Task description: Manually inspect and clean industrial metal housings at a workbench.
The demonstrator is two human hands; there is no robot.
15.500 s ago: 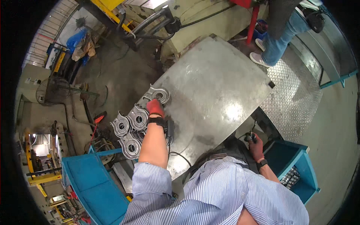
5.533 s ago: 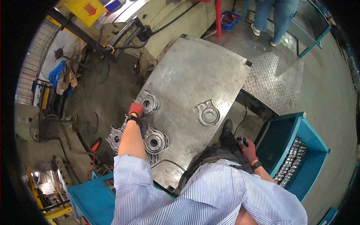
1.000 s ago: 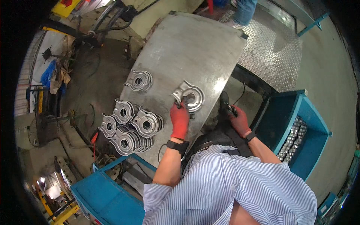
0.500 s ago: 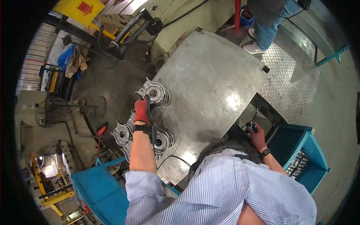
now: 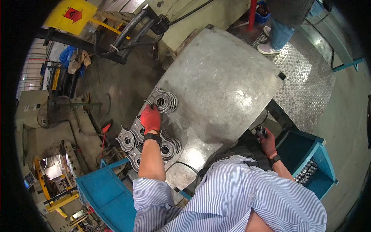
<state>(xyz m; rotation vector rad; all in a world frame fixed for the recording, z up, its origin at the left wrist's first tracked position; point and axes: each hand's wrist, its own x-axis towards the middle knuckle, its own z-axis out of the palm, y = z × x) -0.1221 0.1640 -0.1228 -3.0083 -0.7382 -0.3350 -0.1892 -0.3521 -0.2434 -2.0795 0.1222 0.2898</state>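
Left red-gloved hand [image 5: 150, 118]: partly curled at stacked grey ring-shaped metal brackets [image 5: 168, 101] along the left edge of the grey metal table [image 5: 220, 73]; grip unclear. Right red-gloved hand [image 5: 268, 144]: closed around a small dark tool [image 5: 264, 132].

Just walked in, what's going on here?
A person in a striped shirt is at a metal table. Their gloved left hand is at the near side of a stack of metal brackets; whether it grips any is unclear. The gloved right hand, off the table's edge, holds a small dark tool. More brackets sit nearer the person. Another person stands on the tread plate.
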